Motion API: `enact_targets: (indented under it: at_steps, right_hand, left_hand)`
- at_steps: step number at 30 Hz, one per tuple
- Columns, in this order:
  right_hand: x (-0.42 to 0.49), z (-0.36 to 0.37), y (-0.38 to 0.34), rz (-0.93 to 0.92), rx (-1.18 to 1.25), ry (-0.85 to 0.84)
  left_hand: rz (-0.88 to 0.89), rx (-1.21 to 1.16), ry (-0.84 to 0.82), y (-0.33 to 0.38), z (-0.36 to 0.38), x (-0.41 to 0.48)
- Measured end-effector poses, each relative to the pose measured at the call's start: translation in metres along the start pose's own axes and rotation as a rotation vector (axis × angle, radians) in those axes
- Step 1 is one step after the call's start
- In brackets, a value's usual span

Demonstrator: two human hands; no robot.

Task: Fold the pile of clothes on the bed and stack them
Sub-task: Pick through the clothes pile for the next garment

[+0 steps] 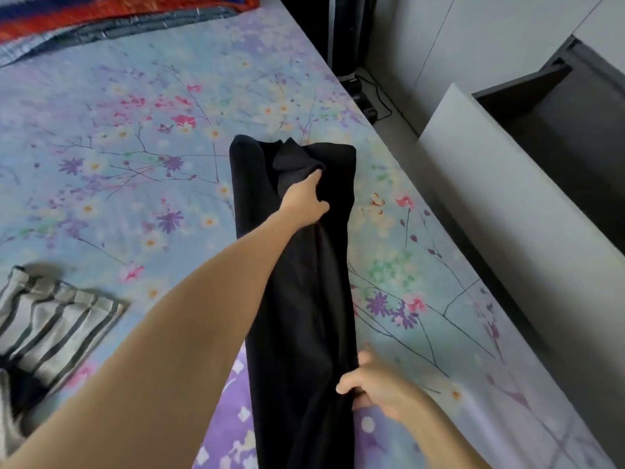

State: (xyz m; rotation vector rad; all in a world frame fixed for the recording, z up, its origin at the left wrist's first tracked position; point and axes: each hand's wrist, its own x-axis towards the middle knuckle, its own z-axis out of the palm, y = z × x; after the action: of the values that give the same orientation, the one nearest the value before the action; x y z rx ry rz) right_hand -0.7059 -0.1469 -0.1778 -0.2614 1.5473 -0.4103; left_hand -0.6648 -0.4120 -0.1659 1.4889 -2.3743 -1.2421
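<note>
Black garment (304, 316) lies on the bed (135, 130), long axis running away from the right hand (368, 384), which pinches its near edge, to the left hand (306, 199), gripping fabric at the far end.

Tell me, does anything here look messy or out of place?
Only small things. The black garment lies long on the floral bedsheet, bunched at its far end where the left hand grips it. A striped cloth lies rumpled at the left.
</note>
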Motion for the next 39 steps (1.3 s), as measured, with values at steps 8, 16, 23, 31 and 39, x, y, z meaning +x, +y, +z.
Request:
enact_targets:
  at_steps: [8,16,23,31,39]
  right_hand:
    - [0.014,-0.001,0.004,-0.056,0.078,-0.104]
    - [0.032,0.012,0.007,0.043,0.147,0.089]
    - [0.031,0.017,0.007,0.039,0.138,0.135]
    - [0.002,0.038,0.047,-0.052,0.173,0.038]
    - [-0.063,0.108,0.165,0.088,0.127,-0.176]
  left_hand:
    - [-0.144,0.224,0.107,0.007,0.027,0.032]
    - [0.051,0.302,-0.113,0.001,0.014,0.045]
    - [-0.023,-0.387,-0.36,-0.006,0.0,-0.008]
    - [-0.103,-0.323,-0.098,-0.078,0.04,-0.192]
    - [-0.322,-0.312,-0.184,-0.118,0.097,-0.401]
